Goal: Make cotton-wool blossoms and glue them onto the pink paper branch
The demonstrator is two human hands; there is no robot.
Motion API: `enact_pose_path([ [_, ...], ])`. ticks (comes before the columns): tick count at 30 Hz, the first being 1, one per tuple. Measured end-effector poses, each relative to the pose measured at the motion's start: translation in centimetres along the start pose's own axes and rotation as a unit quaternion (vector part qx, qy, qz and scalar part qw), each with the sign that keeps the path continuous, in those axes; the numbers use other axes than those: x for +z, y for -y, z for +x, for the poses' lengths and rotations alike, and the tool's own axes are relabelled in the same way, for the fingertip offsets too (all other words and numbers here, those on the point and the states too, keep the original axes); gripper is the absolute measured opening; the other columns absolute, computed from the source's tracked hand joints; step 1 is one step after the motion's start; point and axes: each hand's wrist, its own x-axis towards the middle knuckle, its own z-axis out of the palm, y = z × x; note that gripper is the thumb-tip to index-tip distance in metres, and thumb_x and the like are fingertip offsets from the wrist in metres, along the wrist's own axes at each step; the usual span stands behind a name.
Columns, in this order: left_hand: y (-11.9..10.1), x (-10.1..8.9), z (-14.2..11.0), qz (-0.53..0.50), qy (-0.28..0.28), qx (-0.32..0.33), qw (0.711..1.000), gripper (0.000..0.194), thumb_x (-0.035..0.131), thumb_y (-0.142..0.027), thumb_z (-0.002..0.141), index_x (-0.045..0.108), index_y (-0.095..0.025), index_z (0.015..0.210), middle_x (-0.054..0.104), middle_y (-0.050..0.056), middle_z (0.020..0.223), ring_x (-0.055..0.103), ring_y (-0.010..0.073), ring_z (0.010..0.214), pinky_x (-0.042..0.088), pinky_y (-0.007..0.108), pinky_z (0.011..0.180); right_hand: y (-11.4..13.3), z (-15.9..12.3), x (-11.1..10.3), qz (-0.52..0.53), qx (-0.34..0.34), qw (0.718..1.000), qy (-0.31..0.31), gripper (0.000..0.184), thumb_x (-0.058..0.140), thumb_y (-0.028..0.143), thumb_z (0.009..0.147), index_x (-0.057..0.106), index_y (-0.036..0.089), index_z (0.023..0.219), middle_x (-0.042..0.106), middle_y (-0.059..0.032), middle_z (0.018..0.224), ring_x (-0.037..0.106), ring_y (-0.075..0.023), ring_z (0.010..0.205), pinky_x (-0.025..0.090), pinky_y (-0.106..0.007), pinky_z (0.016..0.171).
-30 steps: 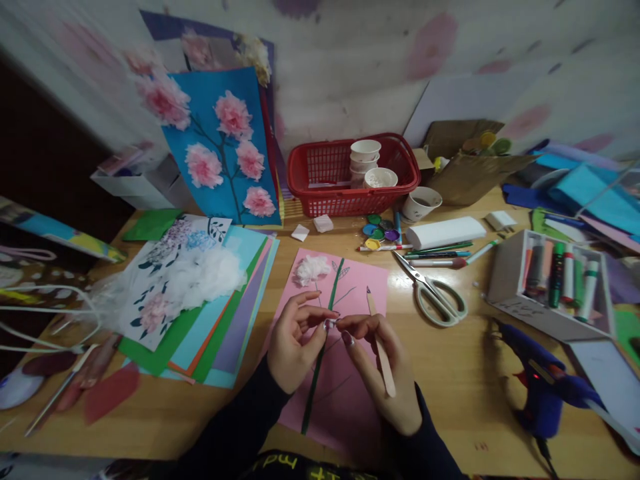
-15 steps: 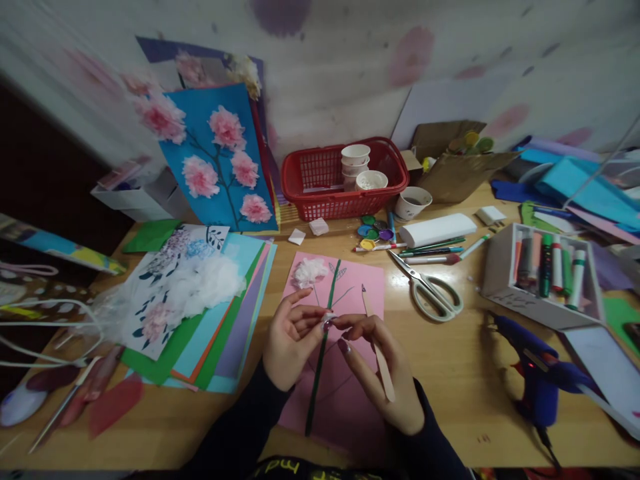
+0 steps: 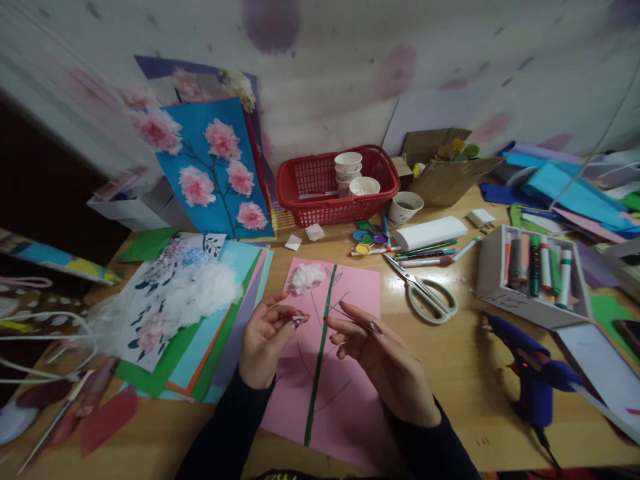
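Note:
My left hand (image 3: 265, 343) hovers above the left part of a pink sheet of paper (image 3: 350, 393), its thumb and fingertips pinched together. Whatever the pinch holds is too small to make out. Over the sheet's right half, my right hand (image 3: 387, 360) has its fingers stretched and slightly apart, with nothing visible in them. A dark green painted stem (image 3: 316, 380) runs up the sheet between both hands, with thin drawn branches beside it. Near the upper left corner of the sheet sits a white tissue flower (image 3: 307, 277).
Scissors (image 3: 425, 293) lie right of the sheet, near a blue glue gun (image 3: 530, 367) and a box of markers (image 3: 520, 307). Cotton (image 3: 200, 293) rests on coloured papers at left. Behind stand a red basket (image 3: 310, 213) and a blue flower picture (image 3: 200, 140).
My hands have moved apart, the left one leftward. The flat wooden stick that was in my right hand is out of sight, and those fingers have spread.

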Motion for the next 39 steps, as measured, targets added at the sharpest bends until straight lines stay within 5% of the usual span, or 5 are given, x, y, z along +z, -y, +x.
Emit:
enact_pose_path([
  [7,-0.5,0.3,0.5,-0.017,-0.013,-0.014,1.000,0.051,0.079,-0.025,0.060,0.054,-0.015,0.104,0.064,-0.001,0.078,0.066,0.0124,0.073,0.052,0.030,0.080,1.4,1.2,-0.1,-0.039,0.021,0.999,-0.021,0.062,0.026,0.064,0.087,0.059,0.023,0.118,0.071,-0.0120,0.093,0.066,-0.0227,0.074,0.052,-0.039,0.066],
  [12,-2.1,0.4,2.2,0.010,-0.013,-0.004,1.000,0.055,0.081,-0.025,0.055,0.055,-0.014,0.102,0.064,-0.001,0.080,0.067,0.0134,0.075,0.053,0.032,0.084,3.0,5.2,-0.4,-0.173,-0.129,0.963,-0.163,0.065,0.027,0.069,0.085,0.067,0.018,0.074,0.059,-0.0049,0.059,0.052,-0.0140,0.049,0.042,-0.027,0.047],
  [18,-2.6,0.3,4.9,0.185,0.019,0.054,0.981,0.064,0.079,-0.024,0.055,0.048,-0.015,0.110,0.069,0.000,0.072,0.069,0.0167,0.072,0.053,0.033,0.077,-0.1,9.9,-2.7,-0.217,-0.204,0.916,-0.269,0.049,0.043,0.061,0.085,0.055,0.020,0.061,0.051,0.0007,0.045,0.048,-0.0126,0.041,0.038,-0.025,0.042],
  [26,-0.7,2.1,7.8,0.459,0.030,0.159,0.874,0.061,0.073,-0.023,0.064,0.047,-0.021,0.120,0.072,0.000,0.073,0.069,0.0189,0.070,0.049,0.027,0.063,-1.6,10.6,-4.6,-0.340,-0.174,0.896,-0.224,0.054,0.034,0.057,0.091,0.055,0.019,0.058,0.054,-0.0007,0.045,0.052,-0.0136,0.043,0.038,-0.025,0.045],
  [39,-0.7,3.1,11.5,0.560,0.172,0.237,0.775,0.061,0.069,-0.010,0.065,0.047,-0.021,0.121,0.073,0.000,0.073,0.069,0.0221,0.083,0.044,0.037,0.086,-1.2,10.6,-4.5,-0.371,-0.184,0.892,-0.179,0.045,0.032,0.047,0.095,0.055,0.020,0.067,0.057,-0.0009,0.058,0.055,-0.0143,0.055,0.038,-0.025,0.056],
])
